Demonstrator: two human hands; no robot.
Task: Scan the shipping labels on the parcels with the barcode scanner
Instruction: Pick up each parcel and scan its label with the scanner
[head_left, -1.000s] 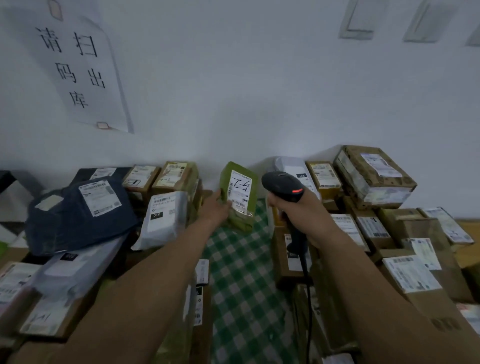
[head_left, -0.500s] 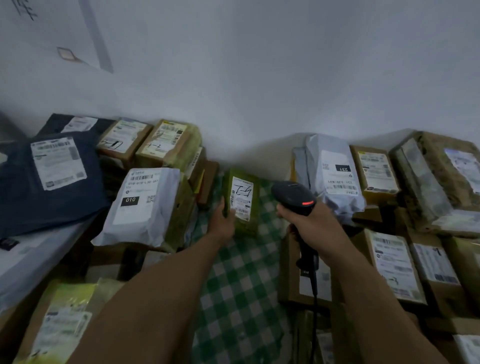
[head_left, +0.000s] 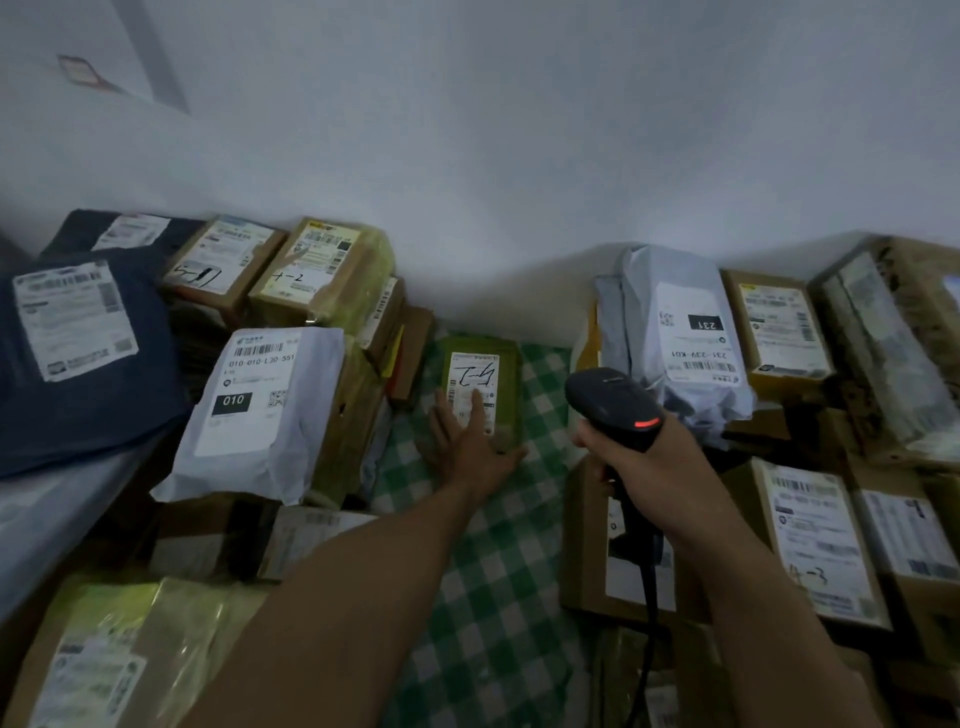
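A small green parcel (head_left: 506, 364) with a white shipping label (head_left: 474, 379) marked by hand lies flat on the green checked cloth (head_left: 498, 571), near the wall. My left hand (head_left: 467, 441) rests on it with straight fingers spread over the label's lower part. To its right my right hand (head_left: 644, 462) grips the handle of the black barcode scanner (head_left: 608, 402). The scanner's head is level with the parcel, a red light glows on it, and its cable hangs down.
Parcels are stacked on both sides of the cloth: a white mailer marked 010 (head_left: 260, 410), a dark blue bag (head_left: 78, 353) and brown boxes (head_left: 228, 270) on the left; a white mailer marked 231 (head_left: 685, 338) and labelled boxes (head_left: 815, 540) on the right. A white wall stands behind.
The green parcel has gone from upright in my left hand to lying flat on the cloth, with that hand now pressed on top. The camera has tilted down and closer.
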